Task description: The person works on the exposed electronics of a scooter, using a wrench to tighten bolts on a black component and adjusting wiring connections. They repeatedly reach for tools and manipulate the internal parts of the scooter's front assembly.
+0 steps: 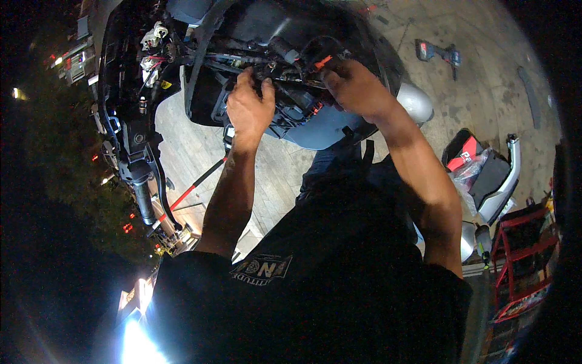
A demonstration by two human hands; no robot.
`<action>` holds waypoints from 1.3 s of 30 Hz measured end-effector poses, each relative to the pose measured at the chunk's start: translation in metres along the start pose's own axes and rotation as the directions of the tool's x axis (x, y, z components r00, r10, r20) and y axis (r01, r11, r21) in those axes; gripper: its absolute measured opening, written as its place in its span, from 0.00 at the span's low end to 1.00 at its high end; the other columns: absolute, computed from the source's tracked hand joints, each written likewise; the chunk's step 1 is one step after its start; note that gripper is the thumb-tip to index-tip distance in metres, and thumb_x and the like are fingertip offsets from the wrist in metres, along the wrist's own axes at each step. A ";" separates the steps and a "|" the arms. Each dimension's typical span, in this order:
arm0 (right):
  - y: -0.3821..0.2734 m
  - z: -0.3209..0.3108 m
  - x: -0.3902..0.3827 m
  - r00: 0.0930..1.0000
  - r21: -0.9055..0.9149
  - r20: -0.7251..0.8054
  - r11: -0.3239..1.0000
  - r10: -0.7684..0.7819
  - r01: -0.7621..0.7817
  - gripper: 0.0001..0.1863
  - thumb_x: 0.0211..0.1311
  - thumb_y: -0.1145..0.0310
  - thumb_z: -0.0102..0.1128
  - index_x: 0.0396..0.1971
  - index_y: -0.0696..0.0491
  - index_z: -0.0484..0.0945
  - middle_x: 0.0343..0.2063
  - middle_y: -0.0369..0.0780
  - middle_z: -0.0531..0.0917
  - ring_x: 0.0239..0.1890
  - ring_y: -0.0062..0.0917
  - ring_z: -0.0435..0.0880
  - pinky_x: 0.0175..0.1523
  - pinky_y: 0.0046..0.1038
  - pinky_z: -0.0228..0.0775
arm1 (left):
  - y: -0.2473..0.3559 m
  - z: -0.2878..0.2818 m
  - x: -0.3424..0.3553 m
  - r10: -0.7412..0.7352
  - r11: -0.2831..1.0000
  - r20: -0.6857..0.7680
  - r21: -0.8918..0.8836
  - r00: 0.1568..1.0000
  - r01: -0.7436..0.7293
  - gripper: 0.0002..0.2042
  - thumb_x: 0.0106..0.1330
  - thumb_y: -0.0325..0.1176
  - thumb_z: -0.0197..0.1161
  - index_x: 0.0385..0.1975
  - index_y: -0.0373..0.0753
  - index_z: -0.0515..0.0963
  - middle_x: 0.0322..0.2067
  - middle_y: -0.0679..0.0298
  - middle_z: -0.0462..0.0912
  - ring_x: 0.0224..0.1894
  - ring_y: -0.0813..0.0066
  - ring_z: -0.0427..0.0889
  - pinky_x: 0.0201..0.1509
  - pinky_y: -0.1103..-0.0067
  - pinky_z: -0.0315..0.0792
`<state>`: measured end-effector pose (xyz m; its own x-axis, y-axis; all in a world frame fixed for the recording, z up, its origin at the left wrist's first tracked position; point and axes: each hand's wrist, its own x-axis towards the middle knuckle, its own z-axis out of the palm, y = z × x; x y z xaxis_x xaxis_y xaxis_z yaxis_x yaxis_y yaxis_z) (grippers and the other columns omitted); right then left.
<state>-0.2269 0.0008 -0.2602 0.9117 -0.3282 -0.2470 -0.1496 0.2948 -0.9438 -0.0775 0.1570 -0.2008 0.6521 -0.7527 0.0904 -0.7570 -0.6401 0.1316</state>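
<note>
In the upper middle lies the opened body of a scooter-like vehicle, a black plastic panel [254, 24] with a dark wiring harness [242, 60] running across it. My left hand [250, 109] reaches into the wiring, thumb and forefinger apart, fingertips against the dark parts. To its right, my right hand [357, 91] has its fingers bent together beside an orange piece [323, 62]; whatever lies between those fingertips is hidden. Another small orange connector [317, 108] shows below, between the hands. A blue-grey body panel [324, 128] curves beneath the wiring.
A handlebar grip [143, 197] and lever [162, 188] stand at left, beside a red-and-black bar [194, 185]. On the floor at right are a cordless power tool [439, 53], a silver-and-black trim piece [506, 176] and a red metal rack [524, 255]. A bright lamp [138, 346] glares at lower left.
</note>
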 end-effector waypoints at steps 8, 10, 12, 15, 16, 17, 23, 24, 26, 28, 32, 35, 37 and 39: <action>-0.011 -0.004 0.003 0.947 0.238 -0.020 0.922 0.319 -0.306 0.13 0.66 0.65 0.49 0.34 0.60 0.76 0.18 0.39 0.77 0.13 0.17 0.68 0.18 0.20 0.57 | -0.001 -0.002 0.005 -0.044 0.994 0.032 -0.099 0.999 0.047 0.18 0.56 0.36 0.62 0.42 0.31 0.75 0.26 0.50 0.82 0.29 0.52 0.83 0.34 0.66 0.76; -0.011 -0.003 -0.001 0.949 0.284 0.000 0.910 0.315 -0.302 0.13 0.66 0.65 0.49 0.35 0.60 0.76 0.18 0.39 0.77 0.12 0.17 0.68 0.18 0.20 0.56 | 0.000 -0.003 0.005 -0.056 0.990 0.035 -0.127 0.998 0.060 0.18 0.56 0.37 0.62 0.42 0.31 0.76 0.26 0.50 0.82 0.29 0.52 0.83 0.34 0.66 0.76; -0.011 0.000 -0.004 0.962 0.275 -0.030 0.928 0.270 -0.252 0.13 0.66 0.65 0.49 0.35 0.61 0.76 0.17 0.39 0.77 0.12 0.17 0.67 0.17 0.20 0.55 | 0.000 -0.004 0.005 -0.067 0.989 0.046 -0.129 0.997 0.072 0.18 0.56 0.38 0.62 0.41 0.31 0.76 0.26 0.50 0.82 0.29 0.51 0.83 0.34 0.66 0.76; -0.011 0.004 -0.004 0.954 0.362 -0.058 0.897 0.293 -0.253 0.14 0.66 0.65 0.48 0.35 0.61 0.76 0.16 0.38 0.76 0.11 0.17 0.65 0.17 0.20 0.54 | 0.001 -0.004 0.005 -0.088 0.993 0.059 -0.078 0.994 0.093 0.19 0.56 0.39 0.62 0.42 0.31 0.76 0.28 0.49 0.82 0.30 0.51 0.83 0.35 0.66 0.76; -0.011 0.004 -0.003 0.951 0.338 -0.102 0.909 0.291 -0.242 0.14 0.66 0.65 0.48 0.35 0.61 0.76 0.16 0.38 0.76 0.12 0.17 0.65 0.17 0.20 0.54 | 0.001 -0.003 0.004 -0.107 0.993 0.065 -0.047 0.992 0.110 0.19 0.56 0.40 0.62 0.42 0.31 0.76 0.28 0.49 0.82 0.30 0.50 0.83 0.35 0.65 0.76; -0.011 0.001 0.001 0.944 0.302 -0.100 0.914 0.314 -0.271 0.14 0.66 0.65 0.48 0.35 0.60 0.76 0.16 0.38 0.76 0.12 0.17 0.66 0.17 0.20 0.54 | 0.000 -0.002 0.004 -0.104 0.994 0.047 -0.028 0.993 0.105 0.19 0.56 0.40 0.62 0.42 0.31 0.76 0.29 0.48 0.82 0.31 0.50 0.83 0.36 0.65 0.76; -0.007 0.001 0.001 0.917 0.481 -0.090 0.824 0.388 -0.301 0.14 0.66 0.64 0.47 0.35 0.60 0.77 0.19 0.40 0.77 0.13 0.18 0.67 0.17 0.20 0.54 | -0.003 0.004 0.002 -0.109 0.994 0.026 0.034 0.994 0.108 0.22 0.56 0.43 0.62 0.44 0.32 0.75 0.30 0.49 0.83 0.33 0.51 0.83 0.38 0.65 0.75; -0.006 0.003 0.000 0.911 0.502 -0.101 0.811 0.401 -0.301 0.14 0.66 0.65 0.47 0.35 0.60 0.77 0.19 0.40 0.77 0.14 0.18 0.67 0.17 0.20 0.54 | -0.004 0.005 0.002 -0.110 0.994 0.017 0.025 0.994 0.109 0.21 0.55 0.43 0.62 0.43 0.33 0.76 0.31 0.48 0.82 0.33 0.50 0.82 0.38 0.63 0.75; -0.005 0.005 0.000 0.931 0.480 -0.099 0.836 0.351 -0.264 0.14 0.67 0.64 0.47 0.35 0.59 0.77 0.20 0.40 0.78 0.14 0.18 0.68 0.17 0.21 0.55 | -0.004 0.005 0.002 -0.121 0.993 0.024 -0.005 0.992 0.121 0.22 0.56 0.43 0.62 0.44 0.33 0.75 0.32 0.48 0.82 0.33 0.50 0.82 0.38 0.63 0.75; -0.005 0.007 0.001 0.943 0.382 -0.133 0.894 0.305 -0.235 0.14 0.67 0.63 0.46 0.35 0.59 0.77 0.20 0.40 0.78 0.14 0.18 0.69 0.17 0.21 0.56 | -0.004 0.004 0.002 -0.131 0.991 0.040 -0.037 0.991 0.132 0.22 0.56 0.43 0.62 0.44 0.33 0.75 0.32 0.48 0.82 0.34 0.50 0.82 0.39 0.62 0.75; -0.006 0.005 0.004 0.942 0.201 -0.229 0.959 0.244 -0.200 0.16 0.69 0.62 0.45 0.35 0.59 0.77 0.17 0.39 0.78 0.14 0.18 0.71 0.19 0.22 0.59 | -0.003 0.004 0.001 -0.134 0.991 0.033 -0.016 0.990 0.135 0.21 0.56 0.43 0.62 0.44 0.33 0.75 0.33 0.47 0.82 0.35 0.49 0.82 0.40 0.63 0.75; -0.004 0.004 0.002 0.951 0.179 -0.226 0.969 0.210 -0.172 0.17 0.70 0.61 0.43 0.35 0.59 0.77 0.15 0.38 0.77 0.14 0.18 0.71 0.20 0.22 0.59 | -0.002 0.004 0.001 -0.110 0.993 0.008 -0.049 0.994 0.110 0.21 0.56 0.43 0.62 0.44 0.33 0.75 0.33 0.47 0.82 0.35 0.49 0.82 0.40 0.63 0.75; -0.004 0.005 0.002 0.958 0.153 -0.238 0.980 0.163 -0.129 0.17 0.71 0.61 0.43 0.35 0.59 0.77 0.15 0.38 0.76 0.14 0.18 0.71 0.20 0.23 0.60 | -0.001 0.003 0.001 -0.115 0.993 0.013 -0.007 0.993 0.115 0.21 0.56 0.43 0.62 0.44 0.33 0.75 0.34 0.47 0.82 0.35 0.49 0.82 0.40 0.63 0.75; -0.003 0.006 0.001 0.953 0.116 -0.255 0.984 0.161 -0.135 0.17 0.71 0.62 0.43 0.35 0.60 0.77 0.16 0.40 0.77 0.16 0.21 0.73 0.23 0.24 0.62 | 0.000 0.003 0.002 -0.125 0.992 0.024 0.007 0.992 0.125 0.21 0.56 0.43 0.62 0.43 0.32 0.75 0.34 0.47 0.82 0.35 0.49 0.82 0.40 0.63 0.75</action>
<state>-0.2237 0.0051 -0.2562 0.7474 -0.4948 -0.4433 -0.2258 0.4383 -0.8700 -0.0766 0.1553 -0.2032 0.7403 -0.6704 0.0500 -0.6701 -0.7300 0.1346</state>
